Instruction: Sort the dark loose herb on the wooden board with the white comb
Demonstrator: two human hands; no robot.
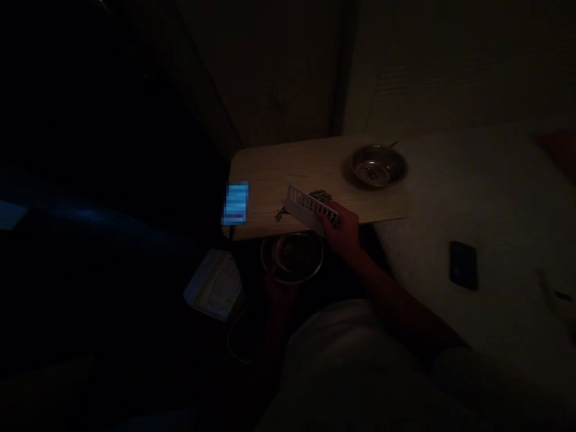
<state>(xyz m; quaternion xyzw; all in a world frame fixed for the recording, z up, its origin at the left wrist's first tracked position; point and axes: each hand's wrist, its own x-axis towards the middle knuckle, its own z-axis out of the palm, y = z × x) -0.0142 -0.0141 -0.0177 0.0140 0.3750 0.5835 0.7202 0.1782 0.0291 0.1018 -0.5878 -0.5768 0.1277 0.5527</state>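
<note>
Two hands are full: the right hand (344,229) grips a slotted strip (299,212) by small dark bits (321,195) on the table (270,165); the left hand (281,289) holds a bowl (311,270) below the table's near edge. Farther out stands a second bowl (396,171).

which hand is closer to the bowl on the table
Right. The right hand, holding a slotted pale piece, is on the near left side of the bowl. The left hand is farther off, at a second bowl off the near edge of the table.
</note>
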